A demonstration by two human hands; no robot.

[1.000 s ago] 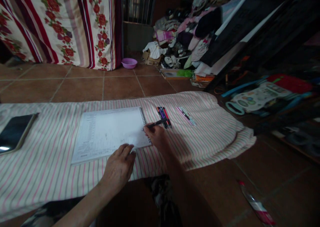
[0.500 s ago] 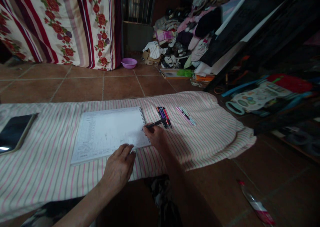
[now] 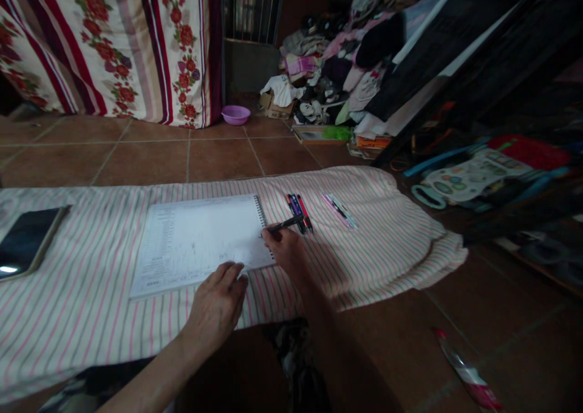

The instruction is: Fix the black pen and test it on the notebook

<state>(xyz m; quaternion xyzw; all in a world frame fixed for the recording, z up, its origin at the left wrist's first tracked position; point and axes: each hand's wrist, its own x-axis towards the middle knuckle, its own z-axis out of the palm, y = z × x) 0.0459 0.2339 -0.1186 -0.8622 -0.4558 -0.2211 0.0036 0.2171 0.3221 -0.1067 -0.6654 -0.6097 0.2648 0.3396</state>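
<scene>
A spiral-bound notebook [image 3: 200,243] lies open on a pink-striped cloth [image 3: 364,243] spread over the tiled floor. My right hand [image 3: 286,249] is closed round a black pen [image 3: 285,225], whose tip rests at the notebook's right edge by the spiral. My left hand [image 3: 216,303] lies flat with fingers out, its fingertips pressing on the notebook's near edge. Just beyond the pen lie several coloured pens [image 3: 298,209] in a bunch, and a second small bunch of pens [image 3: 339,209] lies further right.
A dark phone [image 3: 27,240] sits on the cloth at far left. A floral-covered bed [image 3: 113,42] stands behind, with a purple bowl [image 3: 235,115], a heap of clothes [image 3: 337,67] and toys [image 3: 469,173] at right. A tube [image 3: 464,370] lies on the floor near right.
</scene>
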